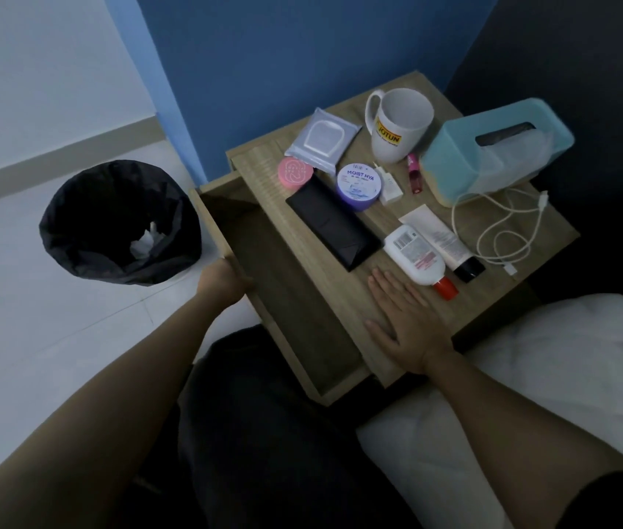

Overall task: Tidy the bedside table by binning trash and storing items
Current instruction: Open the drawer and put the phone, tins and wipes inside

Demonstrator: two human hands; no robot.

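The wooden bedside table (531,242) carries a white mug (397,124), a wipes packet (321,141), a pink tin (295,172), a purple cream jar (359,185), a black case (331,227), a white lotion bottle with a red cap (417,257), a tube (445,242), a pink lip tint (413,173), a small white dropper bottle (389,187) and a white cable (500,231). Its drawer (283,299) stands pulled out and looks empty. My left hand (222,282) grips the drawer's front edge. My right hand (401,322) lies flat on the tabletop, fingers apart, beside the lotion bottle.
A bin (119,223) lined with a black bag holds crumpled white paper on the floor left of the drawer. A teal tissue box (493,150) sits at the table's back right. White bedding (550,357) lies to the right, a blue wall behind.
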